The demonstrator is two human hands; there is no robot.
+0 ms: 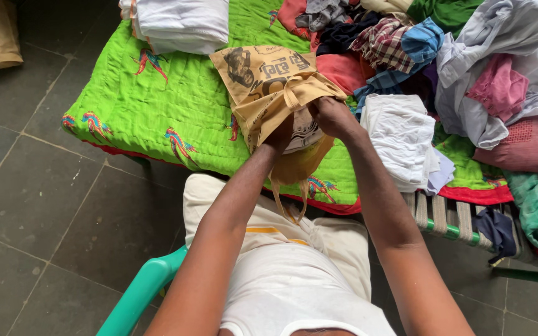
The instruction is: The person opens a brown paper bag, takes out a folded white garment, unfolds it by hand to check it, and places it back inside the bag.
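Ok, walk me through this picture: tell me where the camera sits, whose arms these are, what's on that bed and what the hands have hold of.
The camera is worn on the person's head and looks down, so the two bare arms coming up from the bottom are their own. No machine is involved. The person sits on a teal plastic chair facing a cot covered by a bright green quilt with bird patterns. Both hands work at a tan cloth bag with dark print: the left hand seems to reach into its mouth, and the right hand grips the bag's upper edge beside it. On the quilt lie a folded white stack at the far side, a folded white cloth near the right hand, and a loose heap of mixed clothes to the right.
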